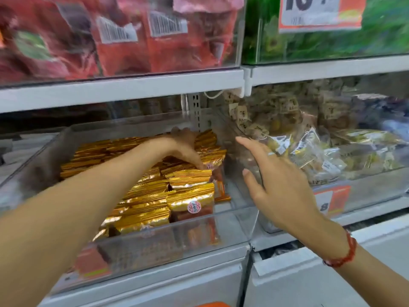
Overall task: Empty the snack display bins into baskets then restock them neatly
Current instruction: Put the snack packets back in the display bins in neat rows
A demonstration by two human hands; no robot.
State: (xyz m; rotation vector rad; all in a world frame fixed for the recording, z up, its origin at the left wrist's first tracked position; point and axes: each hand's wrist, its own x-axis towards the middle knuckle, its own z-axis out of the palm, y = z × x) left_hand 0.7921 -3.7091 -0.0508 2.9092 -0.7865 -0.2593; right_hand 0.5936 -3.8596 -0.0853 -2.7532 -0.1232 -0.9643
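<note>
i'm judging this as restocking: my left hand (187, 149) is gripping gold snack packs (190, 180) in the clear bin (232, 227), my right hand (281, 182) is hovering flat-fingered beside it, next needing neat rows.

Orange price tag (321, 13) on upper right green bin: large black "16", top cut off. Lower orange price tag (330, 200) on right bin front: "8" readable. Barcode stickers (166, 24) on red packets: digits blurred, unreadable.

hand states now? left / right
Left hand: reaching into the bin, fingers curled on gold packets.
Right hand: open, holding nothing.
</note>
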